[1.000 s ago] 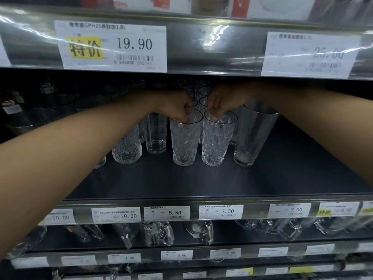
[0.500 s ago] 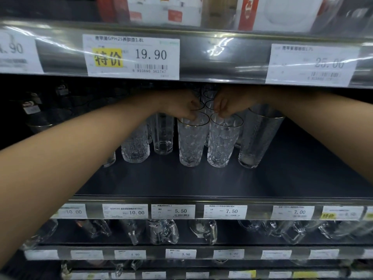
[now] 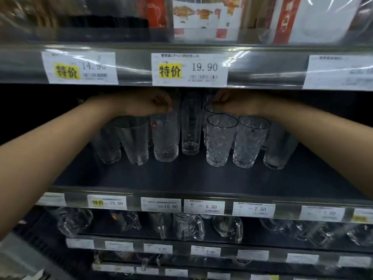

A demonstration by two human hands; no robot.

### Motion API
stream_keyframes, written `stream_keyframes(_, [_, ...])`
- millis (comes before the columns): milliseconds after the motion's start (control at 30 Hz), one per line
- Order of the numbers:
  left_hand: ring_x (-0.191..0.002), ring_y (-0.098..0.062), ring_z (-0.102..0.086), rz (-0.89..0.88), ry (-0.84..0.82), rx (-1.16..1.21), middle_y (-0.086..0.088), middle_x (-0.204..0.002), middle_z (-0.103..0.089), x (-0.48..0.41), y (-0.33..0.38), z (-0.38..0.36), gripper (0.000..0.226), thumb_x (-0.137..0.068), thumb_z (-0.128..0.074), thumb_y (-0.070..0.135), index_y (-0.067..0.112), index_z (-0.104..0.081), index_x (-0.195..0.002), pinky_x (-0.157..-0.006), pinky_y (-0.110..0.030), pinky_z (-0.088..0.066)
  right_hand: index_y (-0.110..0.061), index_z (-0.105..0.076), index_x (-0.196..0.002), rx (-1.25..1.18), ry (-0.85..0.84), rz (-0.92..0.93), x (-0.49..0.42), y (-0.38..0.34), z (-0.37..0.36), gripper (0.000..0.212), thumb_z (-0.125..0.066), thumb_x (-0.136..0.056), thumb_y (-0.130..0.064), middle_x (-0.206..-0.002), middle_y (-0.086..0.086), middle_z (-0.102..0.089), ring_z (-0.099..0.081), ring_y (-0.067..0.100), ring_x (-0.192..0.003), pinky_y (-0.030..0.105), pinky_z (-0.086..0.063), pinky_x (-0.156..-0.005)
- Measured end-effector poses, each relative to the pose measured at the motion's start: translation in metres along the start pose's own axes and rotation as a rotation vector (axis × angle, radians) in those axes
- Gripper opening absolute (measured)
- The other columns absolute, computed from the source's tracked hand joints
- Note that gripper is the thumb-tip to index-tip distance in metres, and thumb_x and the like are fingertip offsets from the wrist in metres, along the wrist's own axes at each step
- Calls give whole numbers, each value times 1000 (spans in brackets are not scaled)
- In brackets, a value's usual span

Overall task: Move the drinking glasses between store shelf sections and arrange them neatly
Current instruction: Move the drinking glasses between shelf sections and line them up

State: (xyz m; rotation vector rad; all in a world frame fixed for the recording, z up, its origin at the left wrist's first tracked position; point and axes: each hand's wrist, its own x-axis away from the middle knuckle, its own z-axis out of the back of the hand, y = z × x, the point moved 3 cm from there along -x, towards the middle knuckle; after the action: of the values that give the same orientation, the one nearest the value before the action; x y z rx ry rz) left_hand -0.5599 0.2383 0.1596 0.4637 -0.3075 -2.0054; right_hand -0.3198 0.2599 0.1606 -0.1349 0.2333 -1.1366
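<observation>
**A:** Entry one, containers?

**B:** Drinking glasses: clear, upright, all empty, in a loose row across the middle shelf. Textured ones stand in front. One tall plain glass stands at the row's centre, set slightly back.

**A:** Hands?

**B:** Left hand at 11 o'clock, fingers curled above the rim of a sticker glass, textured with a red label. Right hand at 1 o'clock, fingers curled at the rim of a rear glass. Whether either set of fingers actually pinches a rim cannot be told, as shadow and blur cover the contact.

**A:** Obscured items?

**B:** The end glass at 3 o'clock is partly behind the right forearm. Further glasses at the back are lost in the dark. Handled mugs on the lower shelf at 6 o'clock are blurred.

**A:** Surroundings?

**B:** Dark metal store shelving with price tags along the edges. A yellow-marked tag reading 19.90 sits at 12 o'clock, with boxed goods above it.
</observation>
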Motion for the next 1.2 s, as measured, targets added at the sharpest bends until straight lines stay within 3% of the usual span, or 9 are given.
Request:
stream_keyframes(133, [-108,-14,-62,-20,-81,-61,2,-114,-68,10,-10,2,26,-93,-66,30,16,-69,-115,-99,-30,-46,-27,-41,-66,1,11,-21,4,-26,-8,40,-55,-97,-48,-70,-6,-43,-43,11,-64,28,-34,-60])
stream_keyframes(300, [-100,-15,-63,-76,-123,-72,-1,-110,-71,8,-21,-1,27,-91,-69,28,12,-73,-112,-95,-34,-46,-17,-66,-96,113,47,-32,-3,-41,-21,38,-61,-90,-54,-98,3,-63,-58,22,-92,35,-50,-84])
stream_keyframes(467, [-101,-16,-67,-133,-145,-108,1,-108,-74,4,-34,-2,17,-90,-70,32,19,-77,-99,-98,-41,-50,-20,-62,-91,153,89,-80,-11,-44,-33,42,-61,-86,-62,-100,2,-62,-58,23,-94,35,-51,-84])
stream_keyframes(633, [-81,-20,-71,-178,-156,-138,5,-80,-75,-1,-46,-2,40,-70,-54,82,46,-72,-64,-83,-45,-56,-16,-67,-90,107,114,-83,-11,-53,-31,32,-65,-89,-49,-97,2,-65,-58,21,-94,32,-47,-83])
stream_keyframes(767, [-51,-18,-47,-215,-110,-143,2,-50,-48,-4,-49,-8,63,-72,-48,79,21,-61,-50,-57,-39,-45,-17,-69,-88,23,89,-31,-10,-56,-33,2,-68,-87,-18,-102,-1,-69,-61,17,-100,24,-44,-83])
stream_keyframes(867, [-48,-17,-37,-237,-70,-166,1,-48,-38,-4,-46,-11,60,-87,-57,60,13,-53,-50,-53,-35,-37,-25,-70,-103,48,65,-53,-6,-50,-33,29,-61,-83,-6,-112,-5,-62,-56,13,-101,24,-44,-83])
stream_keyframes(967, [-48,-19,-43,-238,-24,-202,-2,-48,-44,-4,-44,-13,56,-93,-58,50,5,-63,-60,-56,-30,-39,-30,-69,-100,25,82,-66,-3,-44,-29,27,-61,-86,-8,-113,-6,-63,-58,13,-100,26,-49,-84])
stream_keyframes(1067, [-65,-29,-63,-260,13,-269,-13,-61,-63,0,-42,-18,66,-90,-47,62,3,-71,-75,-66,-35,-53,-19,-73,-106,4,98,-54,-3,-42,-27,18,-64,-92,-13,-105,-8,-64,-55,8,-101,16,-36,-84])
stream_keyframes(1200, [-69,-28,-61,-351,119,-243,-13,-59,-61,4,-44,-21,78,-82,-32,73,7,-72,-70,-67,-36,-50,-20,-73,-108,-30,100,-67,-1,-44,-26,19,-64,-93,-13,-100,-9,-61,-56,8,-98,14,-35,-78])
